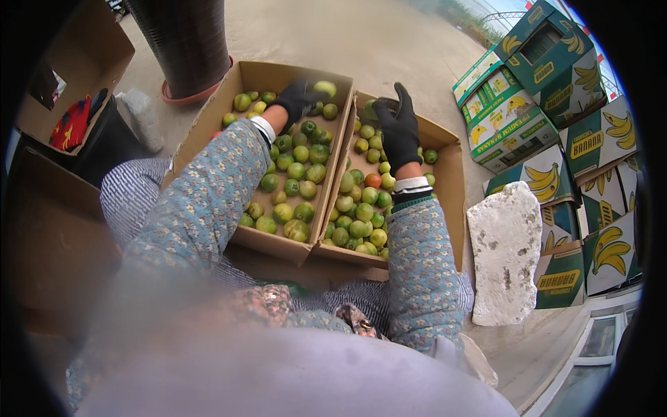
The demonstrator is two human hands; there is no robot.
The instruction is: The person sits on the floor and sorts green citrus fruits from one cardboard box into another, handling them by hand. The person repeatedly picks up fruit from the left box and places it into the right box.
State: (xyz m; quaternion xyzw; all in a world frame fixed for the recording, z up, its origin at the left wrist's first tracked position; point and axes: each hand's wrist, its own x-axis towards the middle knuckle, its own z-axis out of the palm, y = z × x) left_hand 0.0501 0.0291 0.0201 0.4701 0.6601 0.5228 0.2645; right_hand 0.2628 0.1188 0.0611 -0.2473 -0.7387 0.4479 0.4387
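Observation:
Two cardboard boxes stand side by side before me, both holding many green tomatoes. Over the far part of the left box point(200, 125) my left hand point(297, 101), in a black glove, has a pale green tomato point(325, 88) at its fingertips; blur hides how firmly it is held. Above the right box point(453, 156) is my right hand point(398, 125), also black-gloved, fingers raised and thumb side towards the left. A green tomato point(370, 110) shows beside its fingers; whether they grip it I cannot tell. One orange-red tomato point(373, 180) lies among the green ones there.
Stacked banana cartons point(513, 125) rise at the right, with a rough white slab point(505, 255) in front of them. Behind the left box stands a tall dark stack of pots point(182, 47) in a reddish saucer. An open carton point(78, 57) and a black bucket point(112, 140) are at the left.

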